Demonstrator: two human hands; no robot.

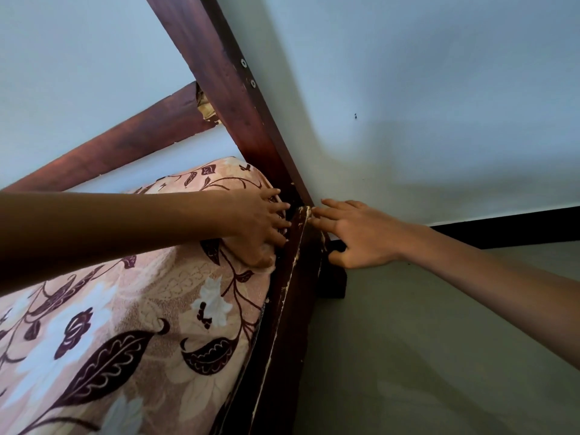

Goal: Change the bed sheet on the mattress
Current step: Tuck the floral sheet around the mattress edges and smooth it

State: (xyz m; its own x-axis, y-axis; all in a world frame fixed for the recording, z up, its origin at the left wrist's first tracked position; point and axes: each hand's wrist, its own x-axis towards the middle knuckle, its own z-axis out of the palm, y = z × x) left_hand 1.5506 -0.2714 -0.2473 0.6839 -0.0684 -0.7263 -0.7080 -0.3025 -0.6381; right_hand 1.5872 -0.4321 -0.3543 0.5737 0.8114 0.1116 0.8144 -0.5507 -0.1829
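A pink bed sheet (141, 309) with dark leaves and white flowers covers the mattress at lower left. My left hand (260, 227) presses flat on the sheet at the mattress corner, its fingers spread and pointing toward the dark wooden side rail (282, 334). My right hand (354, 233) reaches in from the right with straight fingers. Its fingertips touch the top end of the rail where it meets the upright bed post (238, 98). Neither hand holds anything.
A second wooden bar (119, 146) of the headboard runs behind the mattress. The pale wall (439, 89) stands close behind the post, with a black skirting (518, 227) along its base. Grey floor (423, 356) lies to the right of the bed.
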